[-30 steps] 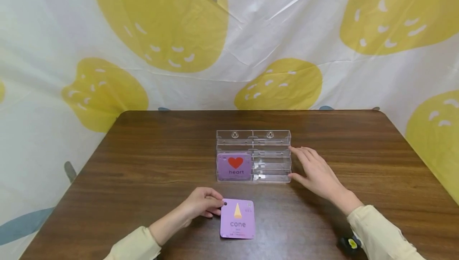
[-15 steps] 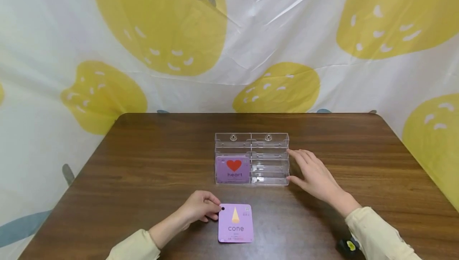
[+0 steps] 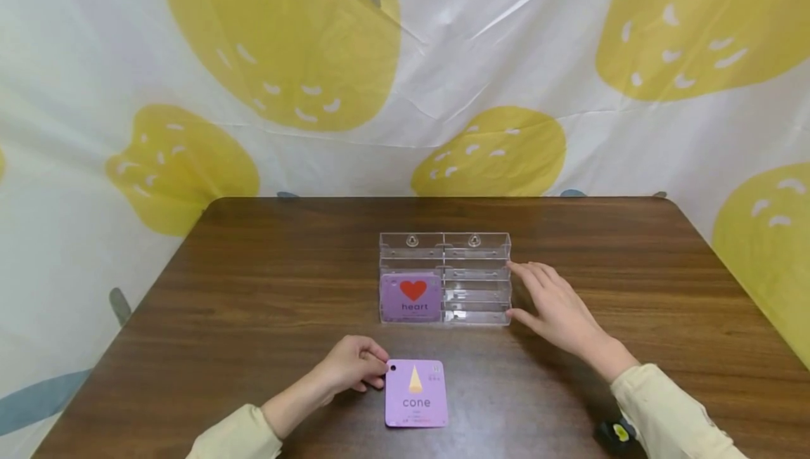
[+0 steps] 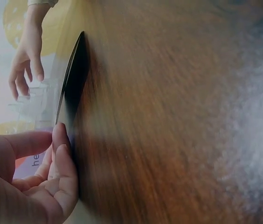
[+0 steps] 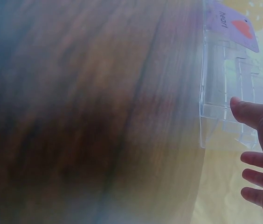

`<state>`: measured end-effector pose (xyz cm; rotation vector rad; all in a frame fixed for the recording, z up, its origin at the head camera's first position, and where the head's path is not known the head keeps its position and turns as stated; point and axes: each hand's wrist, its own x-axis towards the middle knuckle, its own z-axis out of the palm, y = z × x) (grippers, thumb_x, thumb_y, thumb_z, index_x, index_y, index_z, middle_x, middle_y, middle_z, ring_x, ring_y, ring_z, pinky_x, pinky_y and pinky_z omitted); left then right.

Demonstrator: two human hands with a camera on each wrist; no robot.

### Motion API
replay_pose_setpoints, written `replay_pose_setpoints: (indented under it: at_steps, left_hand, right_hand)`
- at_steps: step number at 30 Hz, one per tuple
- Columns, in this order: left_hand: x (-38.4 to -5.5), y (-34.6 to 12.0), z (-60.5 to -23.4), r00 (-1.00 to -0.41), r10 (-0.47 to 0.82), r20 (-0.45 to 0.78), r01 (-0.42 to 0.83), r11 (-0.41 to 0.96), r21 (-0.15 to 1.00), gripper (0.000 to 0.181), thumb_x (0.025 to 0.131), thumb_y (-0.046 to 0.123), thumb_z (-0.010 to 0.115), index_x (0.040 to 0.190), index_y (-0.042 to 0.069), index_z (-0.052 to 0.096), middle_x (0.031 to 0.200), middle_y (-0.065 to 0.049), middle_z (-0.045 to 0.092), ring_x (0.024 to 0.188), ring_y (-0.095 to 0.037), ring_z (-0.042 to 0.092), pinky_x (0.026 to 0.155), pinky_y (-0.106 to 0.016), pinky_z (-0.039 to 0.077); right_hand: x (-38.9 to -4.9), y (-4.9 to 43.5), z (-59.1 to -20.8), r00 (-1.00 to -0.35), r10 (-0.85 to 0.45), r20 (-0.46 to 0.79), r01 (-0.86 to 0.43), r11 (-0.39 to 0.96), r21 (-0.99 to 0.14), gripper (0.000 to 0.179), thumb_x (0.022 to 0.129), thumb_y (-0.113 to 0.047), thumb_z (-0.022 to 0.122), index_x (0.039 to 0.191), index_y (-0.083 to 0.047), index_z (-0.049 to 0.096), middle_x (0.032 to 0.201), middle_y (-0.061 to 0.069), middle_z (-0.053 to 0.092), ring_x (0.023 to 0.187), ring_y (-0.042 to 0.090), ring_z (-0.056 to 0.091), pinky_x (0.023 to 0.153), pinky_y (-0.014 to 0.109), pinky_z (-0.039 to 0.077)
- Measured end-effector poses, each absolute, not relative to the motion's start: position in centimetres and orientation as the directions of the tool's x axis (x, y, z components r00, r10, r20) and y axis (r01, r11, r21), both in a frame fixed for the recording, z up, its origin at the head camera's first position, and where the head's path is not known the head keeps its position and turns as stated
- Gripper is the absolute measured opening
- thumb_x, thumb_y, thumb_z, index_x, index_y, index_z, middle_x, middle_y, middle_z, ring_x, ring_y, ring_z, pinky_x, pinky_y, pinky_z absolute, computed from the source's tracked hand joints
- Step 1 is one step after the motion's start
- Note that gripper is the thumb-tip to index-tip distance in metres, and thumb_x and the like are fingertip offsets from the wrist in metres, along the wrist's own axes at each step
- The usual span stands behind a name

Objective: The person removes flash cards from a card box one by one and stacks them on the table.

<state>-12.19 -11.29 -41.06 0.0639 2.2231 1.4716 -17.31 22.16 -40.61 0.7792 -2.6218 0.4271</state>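
Observation:
Between thumb and fingers, my left hand pinches the upper left corner of a purple flashcard that shows a yellow cone and the word "cone". In the left wrist view this flashcard appears edge-on, tilted close over the table. Beyond it stands a clear plastic card holder with two columns of tiered slots. A purple flashcard with a red heart sits in its lower left slot. My right hand is at the holder's right side, fingers extended and thumb tip right at the plastic, as the right wrist view also shows.
The dark wood table runs back to a white cloth printed with yellow lemons. A small black object with a yellow-green spot lies beside the right sleeve.
The head view has shifted slightly. The cone flashcard has come a touch nearer the front of the table in my left hand; my right hand stays beside the holder.

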Motion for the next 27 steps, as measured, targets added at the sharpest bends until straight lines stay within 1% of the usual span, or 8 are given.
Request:
replay_pose_setpoints:
  at_steps: [9,18,22,27]
  left_hand:
    - [-12.5,-11.7,-41.1,-0.884,0.301,-0.358,-0.211,0.426,0.880,0.012,0.081,0.004,0.061,0.090,-0.003,0.061,0.071,-0.006,0.066,0.058,-0.010,0.061,0.048,-0.023,0.046]
    - [-12.6,-11.8,-40.8,-0.896,0.279,-0.345,-0.207,0.425,0.881,0.013,0.082,0.005,0.061,0.092,-0.004,0.060,0.074,-0.008,0.067,0.060,-0.010,0.061,0.049,-0.025,0.046]
    - [-12.8,-12.0,-40.5,-0.905,0.279,-0.322,-0.188,0.417,0.889,0.014,0.082,0.005,0.061,0.092,-0.004,0.060,0.075,-0.009,0.066,0.061,-0.011,0.061,0.050,-0.025,0.047]
    - [-13.2,-12.2,-40.1,-0.923,0.274,-0.270,-0.144,0.403,0.904,0.016,0.083,0.006,0.061,0.094,-0.005,0.059,0.078,-0.011,0.066,0.066,-0.015,0.062,0.054,-0.029,0.050]
  right_hand:
    - [-17.4,22.2,-40.5,-0.773,-0.464,0.432,-0.575,0.800,-0.170,0.074,0.071,-0.027,0.076,0.130,-0.001,0.041,0.116,0.019,0.052,0.111,0.034,0.044,0.090,0.050,0.039]
    - [-17.3,22.2,-40.4,-0.771,-0.464,0.437,-0.577,0.799,-0.170,0.074,0.070,-0.027,0.077,0.130,-0.001,0.041,0.116,0.019,0.053,0.110,0.035,0.044,0.089,0.051,0.039]
    - [-17.3,22.2,-40.5,-0.775,-0.462,0.432,-0.574,0.800,-0.174,0.074,0.071,-0.026,0.077,0.130,-0.001,0.041,0.116,0.019,0.052,0.111,0.035,0.044,0.090,0.050,0.038]
    - [-17.3,22.1,-40.6,-0.774,-0.459,0.436,-0.574,0.799,-0.179,0.074,0.070,-0.025,0.077,0.130,0.000,0.041,0.117,0.020,0.052,0.111,0.035,0.044,0.089,0.051,0.038]
